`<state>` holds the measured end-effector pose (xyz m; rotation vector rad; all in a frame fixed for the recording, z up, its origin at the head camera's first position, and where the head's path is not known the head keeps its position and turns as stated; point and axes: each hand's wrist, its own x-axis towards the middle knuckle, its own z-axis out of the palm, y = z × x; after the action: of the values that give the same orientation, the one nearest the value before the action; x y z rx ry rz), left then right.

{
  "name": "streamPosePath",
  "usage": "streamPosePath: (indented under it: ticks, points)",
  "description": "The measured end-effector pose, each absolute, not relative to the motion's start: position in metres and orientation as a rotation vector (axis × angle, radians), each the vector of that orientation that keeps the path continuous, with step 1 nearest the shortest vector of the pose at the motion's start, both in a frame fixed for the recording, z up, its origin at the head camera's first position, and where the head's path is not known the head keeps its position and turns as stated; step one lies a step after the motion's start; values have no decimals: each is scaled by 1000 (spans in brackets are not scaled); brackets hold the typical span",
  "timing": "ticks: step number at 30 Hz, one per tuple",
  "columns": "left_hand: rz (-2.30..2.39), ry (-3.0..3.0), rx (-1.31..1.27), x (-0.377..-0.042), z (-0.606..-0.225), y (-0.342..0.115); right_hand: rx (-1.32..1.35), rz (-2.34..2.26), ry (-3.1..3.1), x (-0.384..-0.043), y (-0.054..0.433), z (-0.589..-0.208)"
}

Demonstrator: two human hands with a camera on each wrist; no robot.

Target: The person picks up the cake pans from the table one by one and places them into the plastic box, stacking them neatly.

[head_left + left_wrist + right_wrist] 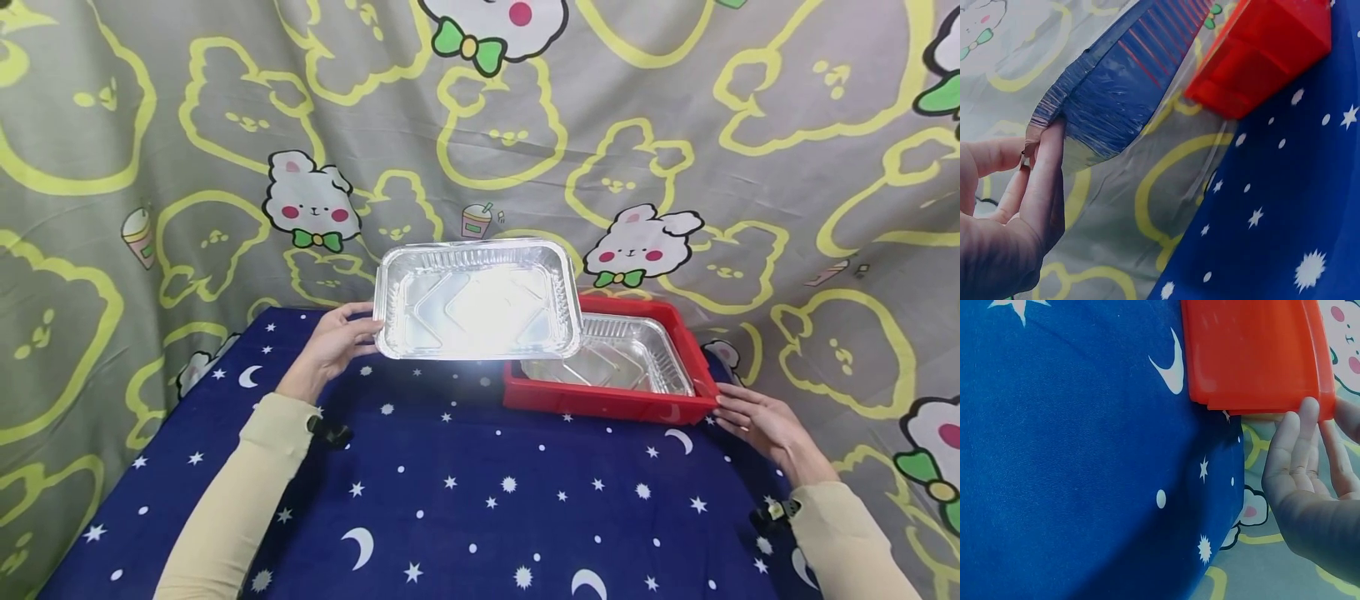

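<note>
My left hand (337, 342) pinches the left rim of a rectangular foil tray (420, 321), which is raised above the table and tilted so its shiny inside faces the head view. In the left wrist view the thumb and fingers hold the edge of this foil tray (1110, 106), whose underside reflects blue. A second foil tray (660, 358) lies inside a red plastic bin (615, 404). The raised tray overlaps the bin's left part from the head view. At the bin's front right corner, my right hand (768, 425) grips the red bin (1260, 356) with thumb and fingertips.
Under the bin is a table with a dark blue cloth (450, 517) printed with white moons and stars. A grey curtain (525, 108) with yellow outlines and white rabbits hangs close behind the table and along both sides.
</note>
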<state>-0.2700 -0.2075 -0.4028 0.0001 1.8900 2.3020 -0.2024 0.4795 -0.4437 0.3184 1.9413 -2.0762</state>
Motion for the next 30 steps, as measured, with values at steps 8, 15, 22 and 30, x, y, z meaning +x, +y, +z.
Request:
streamPosePath:
  ticks: [8, 15, 22, 30]
  points:
    - [2271, 1939, -9, -275, -404, -185, 324, -2066, 1956, -202, 479, -443]
    - [2283, 1929, -10, -280, -404, -162, 335, -2072, 1948, -202, 479, -443]
    - [2284, 1924, -7, -285, -403, -144, 320, -2080, 1940, -201, 479, -443]
    - [2323, 1867, -28, -289, -405, -119, 324, -2076, 1935, -201, 478, -443]
